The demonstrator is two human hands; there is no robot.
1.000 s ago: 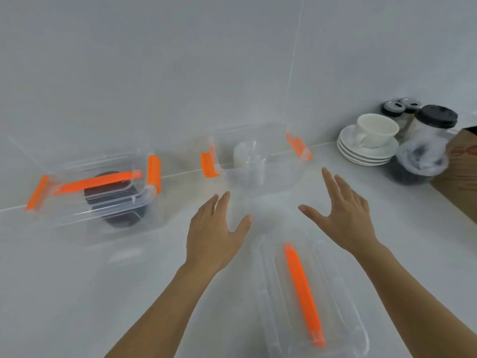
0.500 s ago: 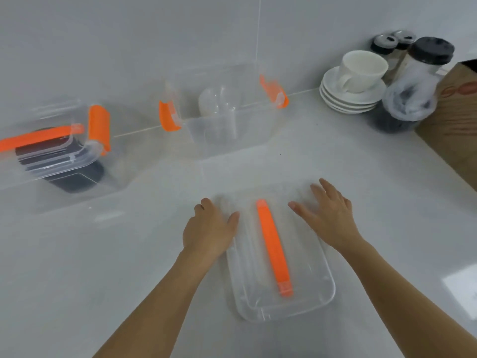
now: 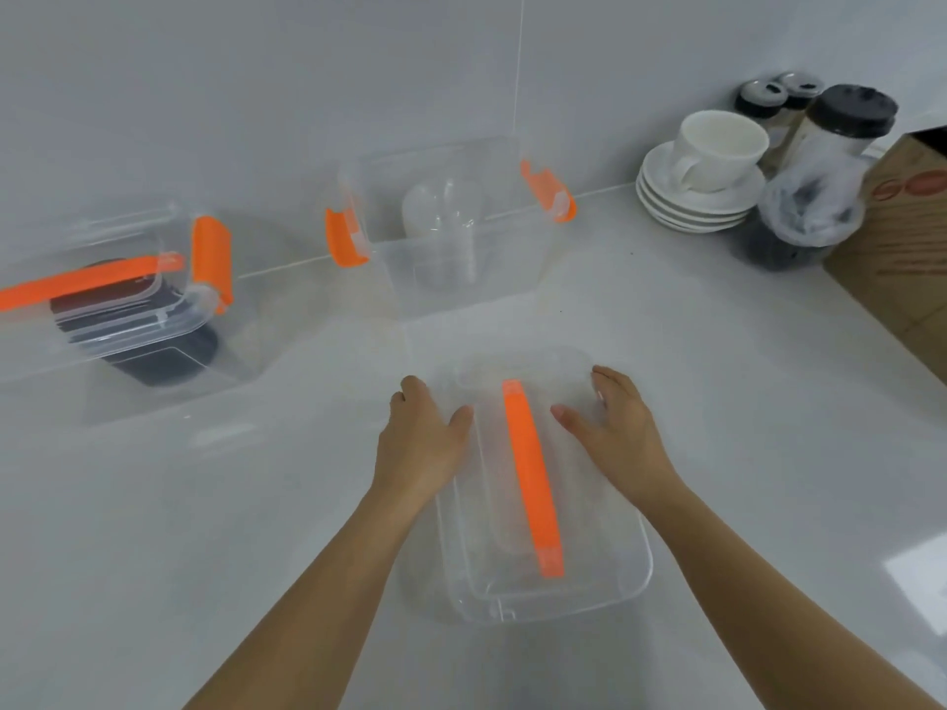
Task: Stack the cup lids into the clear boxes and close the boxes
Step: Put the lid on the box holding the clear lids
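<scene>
Lying flat on the near counter (image 3: 205, 530), clear box lid (image 3: 589, 571) with orange handle (image 3: 530, 474) up; left hand (image 3: 417, 443) on its left edge, right hand (image 3: 620, 433) on its right edge, fingers curled over the rims, thumbs on top. Far of it, open box (image 3: 461, 269) holds clear cup lids (image 3: 443, 210), orange latches out. Far left, closed box (image 3: 133, 320) with black lids (image 3: 169, 361). Far right: saucers (image 3: 692, 207), white cup (image 3: 720, 146), jars (image 3: 840, 125), carton (image 3: 902, 233)
</scene>
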